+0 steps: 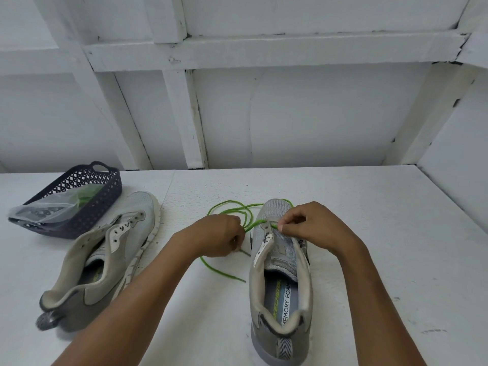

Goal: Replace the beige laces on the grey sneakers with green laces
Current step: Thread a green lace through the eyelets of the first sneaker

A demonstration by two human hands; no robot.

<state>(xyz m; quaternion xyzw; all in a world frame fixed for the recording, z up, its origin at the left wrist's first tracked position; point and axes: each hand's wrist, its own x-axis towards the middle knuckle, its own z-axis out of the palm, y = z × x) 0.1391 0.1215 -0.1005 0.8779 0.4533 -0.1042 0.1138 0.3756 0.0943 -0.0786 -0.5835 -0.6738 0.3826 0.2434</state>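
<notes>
Two grey sneakers stand on the white table. The right sneaker [280, 281] points away from me, with a green lace [229, 211] passing through its front eyelets and looping loosely over the table to the left of its toe. My left hand [219, 237] is closed around a strand of that lace just left of the shoe. My right hand [311, 225] pinches the lace over the front eyelets on the shoe's tongue. The left sneaker [105, 260] lies unlaced at the left, untouched by either hand.
A dark perforated basket [76, 202] sits at the far left of the table, holding a clear plastic bag [50, 208] with more green lace inside. A white panelled wall rises behind the table, and another wall closes the right side.
</notes>
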